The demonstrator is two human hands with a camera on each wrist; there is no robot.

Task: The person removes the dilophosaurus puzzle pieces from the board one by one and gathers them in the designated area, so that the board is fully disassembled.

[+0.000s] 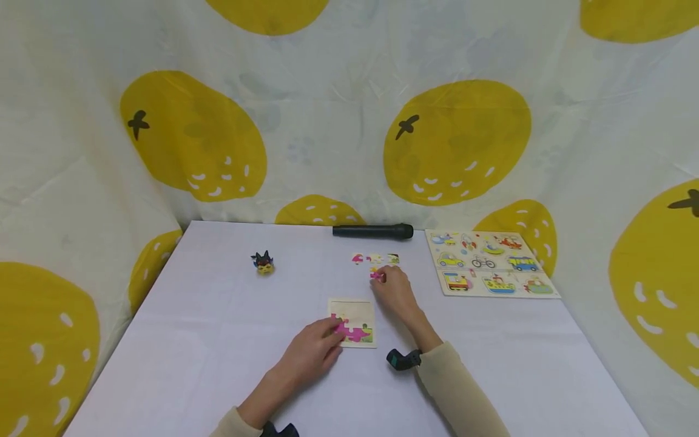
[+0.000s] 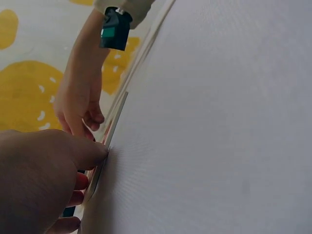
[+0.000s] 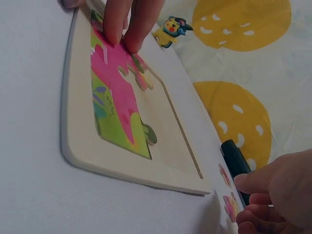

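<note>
A small wooden puzzle board (image 1: 358,344) lies on the table, partly filled with pink and green pieces (image 3: 127,100). My left hand (image 1: 315,347) rests at the board's left side. Two fingertips of it press on the pink pieces in the right wrist view, and the thumb touches the board's edge in the left wrist view. My right hand (image 1: 395,294) is beyond the board, its thumb and fingers at a pink and yellow puzzle piece (image 1: 375,273), seeming to pinch its edge. Behind it lie three loose pieces (image 1: 375,258) in a row.
A black microphone (image 1: 373,232) lies at the table's back edge. To the right is a larger picture board (image 1: 488,264) with vehicles. On the left stands a small yellow and black toy figure (image 1: 264,263). A fruit-patterned curtain (image 1: 327,121) hangs behind the table.
</note>
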